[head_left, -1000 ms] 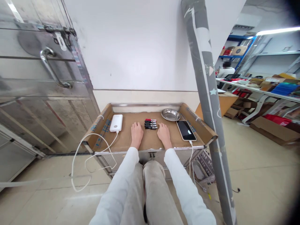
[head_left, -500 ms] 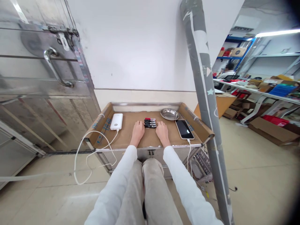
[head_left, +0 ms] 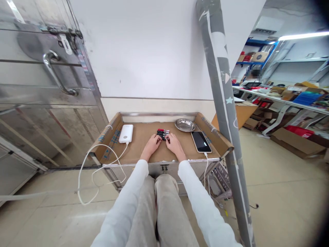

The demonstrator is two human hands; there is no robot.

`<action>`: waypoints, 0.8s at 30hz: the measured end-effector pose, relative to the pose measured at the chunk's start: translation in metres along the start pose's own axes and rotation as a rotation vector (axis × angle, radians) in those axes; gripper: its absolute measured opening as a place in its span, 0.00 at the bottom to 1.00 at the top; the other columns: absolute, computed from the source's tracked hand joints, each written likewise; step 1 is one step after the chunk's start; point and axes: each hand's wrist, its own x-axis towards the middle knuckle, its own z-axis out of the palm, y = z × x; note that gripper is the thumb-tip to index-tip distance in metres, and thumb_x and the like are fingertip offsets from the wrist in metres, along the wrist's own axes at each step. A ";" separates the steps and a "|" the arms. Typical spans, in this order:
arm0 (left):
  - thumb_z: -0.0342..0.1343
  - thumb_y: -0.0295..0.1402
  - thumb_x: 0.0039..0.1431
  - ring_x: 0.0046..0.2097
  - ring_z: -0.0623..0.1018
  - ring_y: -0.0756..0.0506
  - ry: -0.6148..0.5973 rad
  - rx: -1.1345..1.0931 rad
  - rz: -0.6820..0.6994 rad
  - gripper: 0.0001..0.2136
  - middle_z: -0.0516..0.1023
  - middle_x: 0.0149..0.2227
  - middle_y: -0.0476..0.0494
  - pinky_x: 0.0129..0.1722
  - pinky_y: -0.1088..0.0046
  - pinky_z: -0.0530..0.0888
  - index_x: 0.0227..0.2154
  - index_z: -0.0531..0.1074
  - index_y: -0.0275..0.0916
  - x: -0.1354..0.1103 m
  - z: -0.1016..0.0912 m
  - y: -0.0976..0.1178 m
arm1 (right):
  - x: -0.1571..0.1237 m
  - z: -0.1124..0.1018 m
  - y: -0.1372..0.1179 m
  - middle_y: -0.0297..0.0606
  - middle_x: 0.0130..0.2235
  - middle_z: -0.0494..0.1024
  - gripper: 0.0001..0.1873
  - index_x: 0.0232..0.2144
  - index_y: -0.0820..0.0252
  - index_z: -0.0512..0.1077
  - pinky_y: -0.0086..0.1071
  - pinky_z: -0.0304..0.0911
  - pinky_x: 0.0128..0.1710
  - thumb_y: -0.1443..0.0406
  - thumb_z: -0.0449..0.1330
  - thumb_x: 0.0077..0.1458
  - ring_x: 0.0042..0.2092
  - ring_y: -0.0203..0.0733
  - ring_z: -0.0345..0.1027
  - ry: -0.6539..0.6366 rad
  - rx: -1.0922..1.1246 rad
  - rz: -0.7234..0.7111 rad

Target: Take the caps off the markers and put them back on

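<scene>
Several black markers with red and white labels [head_left: 162,131] lie in a row at the middle of a cardboard-lined metal cart top [head_left: 140,152]. My left hand [head_left: 152,143] and my right hand [head_left: 173,143] have come together at the nearest marker, fingers curled onto its two ends. Both wrists rest on the cardboard. The near marker is partly hidden under my fingertips.
A white power bank [head_left: 126,133] with a looping white cable [head_left: 99,164] lies at the left. A phone [head_left: 201,141] on a cable and a shallow metal dish [head_left: 184,125] are at the right. A grey padded pole [head_left: 221,85] leans beside the cart, and a steel door [head_left: 38,85] stands to the left.
Both hands moved inward from flat on either side of the markers and now close on the nearest marker. The camera view shifted slightly.
</scene>
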 end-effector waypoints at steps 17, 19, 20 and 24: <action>0.51 0.31 0.61 0.43 0.70 0.44 0.061 0.209 -0.002 0.05 0.68 0.38 0.43 0.47 0.65 0.67 0.36 0.71 0.39 -0.001 -0.001 0.002 | -0.002 0.001 0.002 0.41 0.38 0.70 0.04 0.32 0.59 0.69 0.36 0.57 0.46 0.68 0.54 0.55 0.43 0.45 0.60 0.013 -0.190 0.016; 0.50 0.30 0.61 0.44 0.70 0.44 0.077 0.215 0.007 0.05 0.68 0.40 0.42 0.47 0.65 0.67 0.37 0.71 0.38 0.000 -0.001 0.003 | -0.001 0.001 0.001 0.42 0.37 0.70 0.04 0.32 0.59 0.69 0.37 0.58 0.46 0.68 0.53 0.55 0.42 0.46 0.60 0.017 -0.207 0.015; 0.50 0.30 0.61 0.44 0.70 0.44 0.083 0.216 0.004 0.05 0.68 0.40 0.42 0.47 0.65 0.67 0.37 0.70 0.38 0.000 -0.001 0.003 | -0.001 0.001 0.001 0.42 0.37 0.70 0.05 0.32 0.59 0.69 0.37 0.58 0.46 0.68 0.53 0.56 0.42 0.46 0.60 0.017 -0.207 0.009; 0.48 0.30 0.63 0.44 0.71 0.44 0.081 0.168 0.008 0.06 0.70 0.40 0.42 0.47 0.65 0.68 0.38 0.69 0.38 0.004 -0.003 0.007 | 0.002 -0.002 -0.002 0.41 0.37 0.72 0.07 0.34 0.59 0.69 0.37 0.58 0.46 0.69 0.50 0.58 0.42 0.45 0.61 0.022 -0.143 -0.046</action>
